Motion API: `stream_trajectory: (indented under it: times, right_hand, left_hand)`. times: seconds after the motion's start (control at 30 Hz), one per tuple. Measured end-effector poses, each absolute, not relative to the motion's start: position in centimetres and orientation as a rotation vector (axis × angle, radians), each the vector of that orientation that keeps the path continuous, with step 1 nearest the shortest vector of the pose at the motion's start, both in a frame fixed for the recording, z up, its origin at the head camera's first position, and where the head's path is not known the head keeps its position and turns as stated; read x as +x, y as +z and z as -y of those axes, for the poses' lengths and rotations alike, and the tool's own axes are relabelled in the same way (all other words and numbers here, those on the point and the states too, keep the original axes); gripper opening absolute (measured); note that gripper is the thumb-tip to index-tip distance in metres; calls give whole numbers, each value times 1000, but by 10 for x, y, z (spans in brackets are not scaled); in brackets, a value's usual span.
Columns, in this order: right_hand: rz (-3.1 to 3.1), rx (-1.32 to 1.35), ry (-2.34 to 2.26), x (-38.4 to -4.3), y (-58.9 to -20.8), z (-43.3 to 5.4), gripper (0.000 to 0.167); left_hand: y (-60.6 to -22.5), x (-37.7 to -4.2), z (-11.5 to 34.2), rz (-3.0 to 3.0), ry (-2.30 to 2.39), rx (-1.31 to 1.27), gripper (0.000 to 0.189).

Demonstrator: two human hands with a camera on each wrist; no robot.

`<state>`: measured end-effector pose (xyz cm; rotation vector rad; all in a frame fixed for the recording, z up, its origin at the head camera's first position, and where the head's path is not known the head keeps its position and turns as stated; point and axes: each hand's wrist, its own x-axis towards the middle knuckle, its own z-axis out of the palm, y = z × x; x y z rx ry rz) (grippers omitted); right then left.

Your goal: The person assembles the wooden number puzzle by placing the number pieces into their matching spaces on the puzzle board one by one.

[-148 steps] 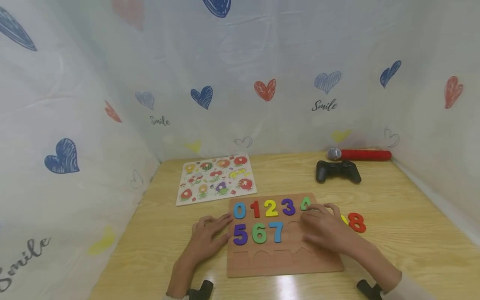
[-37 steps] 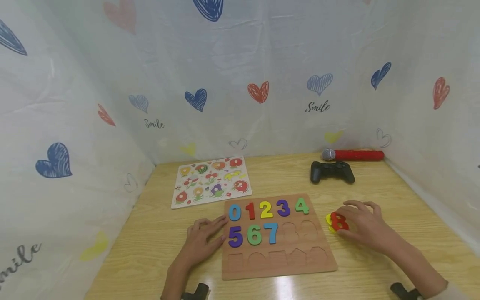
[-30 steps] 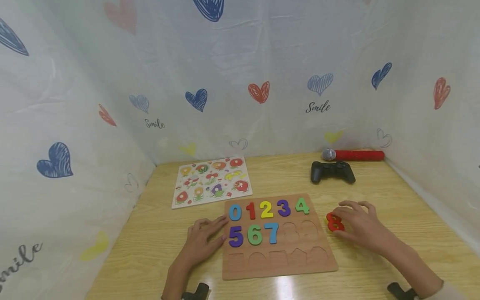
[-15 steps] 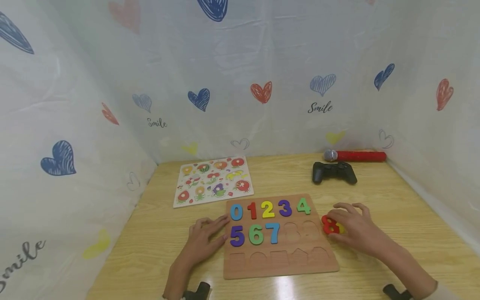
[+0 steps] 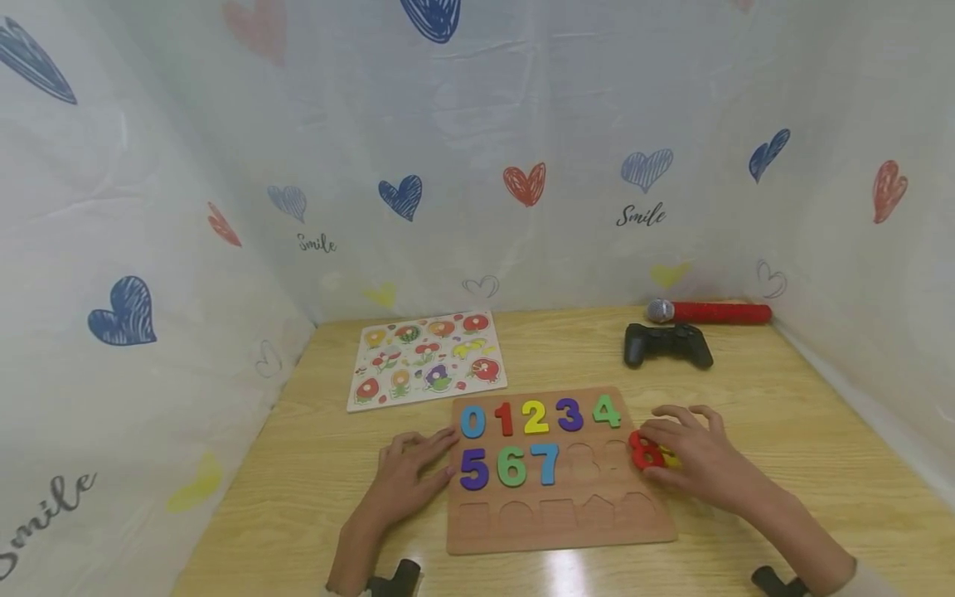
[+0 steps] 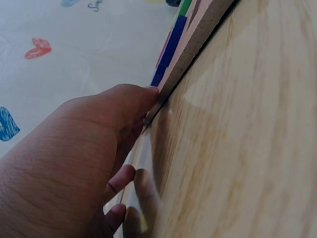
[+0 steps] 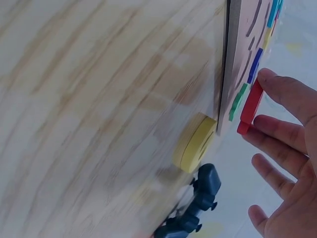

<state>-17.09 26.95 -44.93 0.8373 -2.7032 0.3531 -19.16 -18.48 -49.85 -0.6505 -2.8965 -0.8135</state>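
My right hand (image 5: 701, 460) pinches a red number 8 piece (image 5: 645, 452) between thumb and fingers, at the right edge of the wooden number board (image 5: 559, 531). In the right wrist view the red 8 (image 7: 251, 104) is lifted off the table. Just behind it a yellow number piece (image 7: 198, 144) lies on the table; in the head view the hand partly covers it. My left hand (image 5: 410, 473) rests at the board's left edge, thumb and fingertips touching it. Coloured numbers 0 to 7 sit in the board's upper rows; outlined recesses show at the right of the second row and along the bottom.
A fruit puzzle board (image 5: 429, 356) lies at the back left. At the back right are a black game controller (image 5: 667, 344) and a red microphone (image 5: 712, 313). Heart-printed sheeting (image 5: 477, 232) stands behind and beside the wooden table (image 5: 298, 448).
My right hand has carried the red 8 leftward from above the yellow piece to the board's right edge, uncovering part of the yellow piece. The left hand stays at the board's left edge.
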Motion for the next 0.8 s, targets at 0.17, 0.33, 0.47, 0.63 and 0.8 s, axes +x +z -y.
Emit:
stream_trajectory:
  times: [0.17, 0.33, 0.47, 0.63, 0.8]
  right_hand:
    - [2704, 853, 352, -171, -450, -266, 47]
    - [2698, 864, 359, -170, -451, -261, 48]
    - [2692, 873, 341, -171, -451, -255, 47]
    - [2730, 879, 278, -174, -450, -245, 49]
    - [2743, 896, 271, -176, -448, -236, 48]
  left_hand:
    - [-500, -192, 184, 2895, -812, -654, 52]
    - [-499, -193, 183, 2884, -809, -672, 52]
    - [-498, -192, 183, 2890, -813, -669, 52]
    - [-496, -191, 183, 2905, -824, -645, 52]
    - [-496, -191, 183, 2911, -837, -637, 52]
